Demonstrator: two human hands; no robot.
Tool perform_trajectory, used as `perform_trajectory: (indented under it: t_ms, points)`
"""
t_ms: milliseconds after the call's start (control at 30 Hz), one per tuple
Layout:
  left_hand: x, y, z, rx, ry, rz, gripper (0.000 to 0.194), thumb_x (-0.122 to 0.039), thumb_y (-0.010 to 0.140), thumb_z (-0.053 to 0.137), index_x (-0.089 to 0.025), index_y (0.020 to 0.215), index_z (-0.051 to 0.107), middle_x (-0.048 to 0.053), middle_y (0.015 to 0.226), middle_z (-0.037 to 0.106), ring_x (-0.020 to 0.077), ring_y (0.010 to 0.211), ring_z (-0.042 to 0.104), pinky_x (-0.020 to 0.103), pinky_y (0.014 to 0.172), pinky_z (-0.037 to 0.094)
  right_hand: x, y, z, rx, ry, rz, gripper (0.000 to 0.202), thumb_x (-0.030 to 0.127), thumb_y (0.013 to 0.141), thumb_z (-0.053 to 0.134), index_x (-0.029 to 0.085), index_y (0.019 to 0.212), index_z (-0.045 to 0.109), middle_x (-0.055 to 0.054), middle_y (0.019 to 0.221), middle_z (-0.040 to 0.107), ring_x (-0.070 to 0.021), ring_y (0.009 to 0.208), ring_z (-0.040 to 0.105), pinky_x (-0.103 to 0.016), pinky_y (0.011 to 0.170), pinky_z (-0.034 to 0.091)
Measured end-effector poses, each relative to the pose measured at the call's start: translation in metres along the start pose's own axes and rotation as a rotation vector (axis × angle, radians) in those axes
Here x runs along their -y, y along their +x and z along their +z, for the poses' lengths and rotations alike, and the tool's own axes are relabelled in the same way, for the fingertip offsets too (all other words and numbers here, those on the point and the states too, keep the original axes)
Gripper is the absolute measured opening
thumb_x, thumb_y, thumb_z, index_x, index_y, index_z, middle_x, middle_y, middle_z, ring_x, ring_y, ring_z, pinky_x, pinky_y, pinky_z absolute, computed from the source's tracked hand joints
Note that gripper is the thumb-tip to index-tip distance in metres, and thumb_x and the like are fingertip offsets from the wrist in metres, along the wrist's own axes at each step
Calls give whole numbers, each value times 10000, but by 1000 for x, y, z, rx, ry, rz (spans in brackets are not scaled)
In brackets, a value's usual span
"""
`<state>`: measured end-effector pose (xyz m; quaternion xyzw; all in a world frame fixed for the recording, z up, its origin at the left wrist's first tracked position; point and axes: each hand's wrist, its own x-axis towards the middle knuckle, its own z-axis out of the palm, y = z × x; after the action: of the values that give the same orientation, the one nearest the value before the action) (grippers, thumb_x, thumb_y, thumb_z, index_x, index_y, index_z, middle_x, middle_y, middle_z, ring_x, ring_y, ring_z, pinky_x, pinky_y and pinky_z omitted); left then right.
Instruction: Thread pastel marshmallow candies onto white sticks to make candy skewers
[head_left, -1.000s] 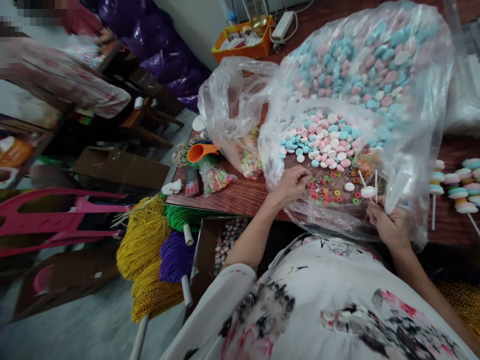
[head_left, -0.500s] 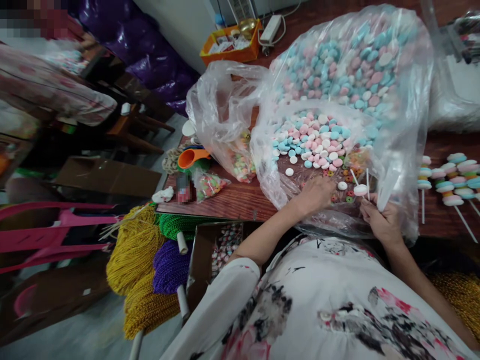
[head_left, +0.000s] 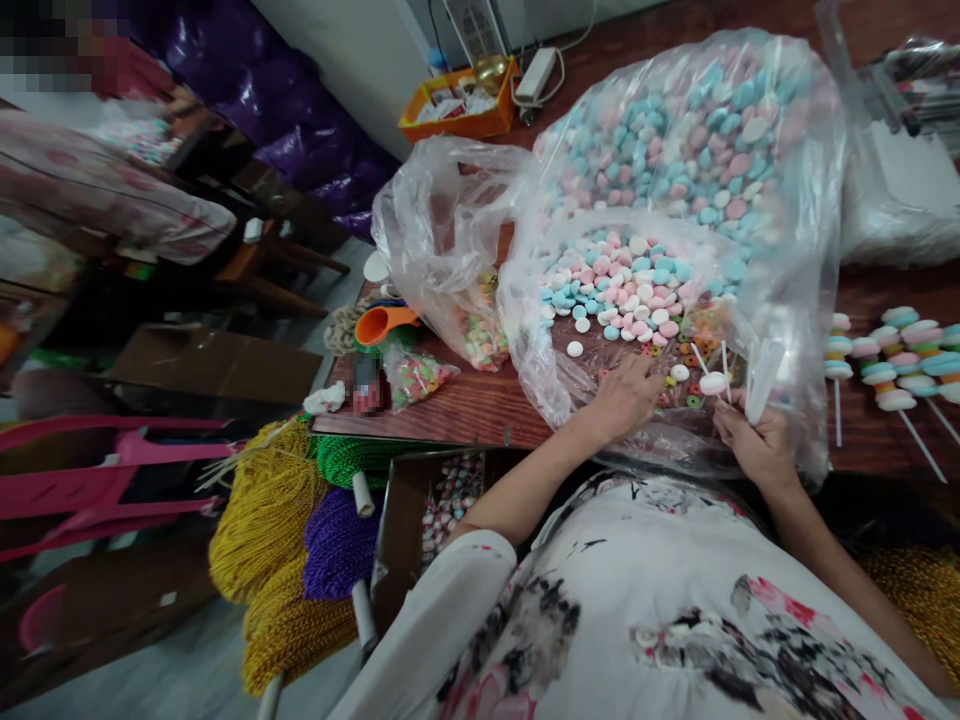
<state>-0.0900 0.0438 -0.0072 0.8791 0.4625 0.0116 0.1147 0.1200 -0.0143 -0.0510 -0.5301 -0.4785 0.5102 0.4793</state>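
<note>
My right hand is closed around several white sticks, and a pale pink and white disc-shaped candy is threaded on one of them. To its left, my left hand reaches palm down over the clear plastic, fingers stretched toward small coloured rings. A loose white disc lies between the hands. Just beyond them, pink, blue and white discs spill from the mouth of a large clear plastic bag. What the left fingertips touch is too small to make out.
Finished-looking sticks of stacked discs lie on the right of the wooden table. An orange scoop and a small bag of coloured rings sit at left. Yellow cord bundles stand below. Another person sits at far left.
The view has shifted slightly. My left hand's fingers look a little more spread over the rings. My right hand keeps its hold on the sticks.
</note>
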Motion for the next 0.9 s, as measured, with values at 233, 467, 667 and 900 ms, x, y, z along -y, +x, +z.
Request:
perform_trajectory:
  t_ms: [233,467,667,900]
  points:
    - [8,1,-1,-127,-136,117,252,-203,997,485,-134,942,721,122,1040,674,229,996,607,368,920,510,-3,0,0,0,16,-4,352,526,928,668,193,821,628,54,563,437,-87,485,353,-245,440,258]
    - [0,20,-8,52,-20,77,239,-171,954,517,-128,1047,733,138,1090,675,274,1071,620,389,901,518,-3,1,0,-7,18,11,352,534,917,679,193,838,639,55,569,441,-87,489,358,-242,442,260]
    - [-2,22,-7,50,60,34,243,-216,962,557,-127,1146,687,150,1194,653,287,1136,607,395,923,528,-6,1,0,3,56,22,366,545,906,689,191,836,628,61,557,446,-82,475,359,-242,444,257]
    - [5,25,-1,6,29,91,277,-225,961,568,-161,1213,662,132,1167,644,265,1129,592,380,938,525,0,1,1,11,62,17,364,531,903,694,189,803,620,62,550,428,-79,475,355,-237,440,250]
